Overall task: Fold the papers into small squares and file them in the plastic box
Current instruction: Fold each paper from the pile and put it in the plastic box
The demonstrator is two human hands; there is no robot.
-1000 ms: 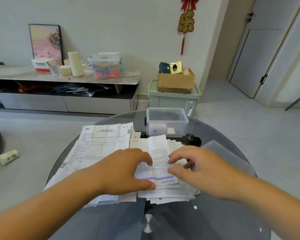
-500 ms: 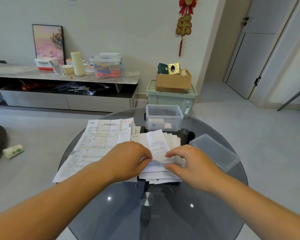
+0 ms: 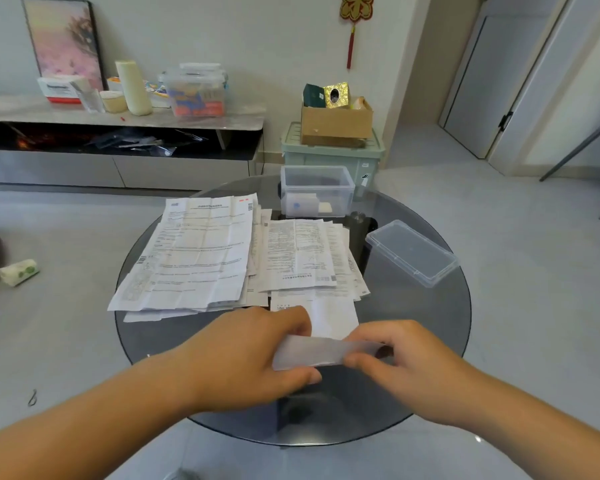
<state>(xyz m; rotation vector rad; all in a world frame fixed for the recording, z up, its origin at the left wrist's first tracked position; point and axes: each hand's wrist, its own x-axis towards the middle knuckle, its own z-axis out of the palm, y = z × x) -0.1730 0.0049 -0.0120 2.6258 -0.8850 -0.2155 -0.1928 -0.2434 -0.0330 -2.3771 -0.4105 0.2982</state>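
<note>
A white paper slip (image 3: 321, 341) is held over the near part of the round glass table (image 3: 423, 341), its near edge bent up towards me. My left hand (image 3: 257, 351) pinches its left end and my right hand (image 3: 395, 358) pinches its right end. Beyond my hands lie two stacks of printed papers: a large creased sheet (image 3: 194, 251) on the left and smaller slips (image 3: 302, 258) on the right. The clear plastic box (image 3: 317, 190) stands at the table's far edge with a few folded papers inside.
The box's clear lid (image 3: 411, 251) lies upside down on the table's right side. Behind the table stand a green storage bin (image 3: 329, 154) with a cardboard box on it, and a low cabinet (image 3: 118, 133) along the wall. A tissue pack (image 3: 18, 271) lies on the floor at left.
My hands have drawn one slip off the right stack towards me and lifted its near edge. The view has dropped lower over the table.
</note>
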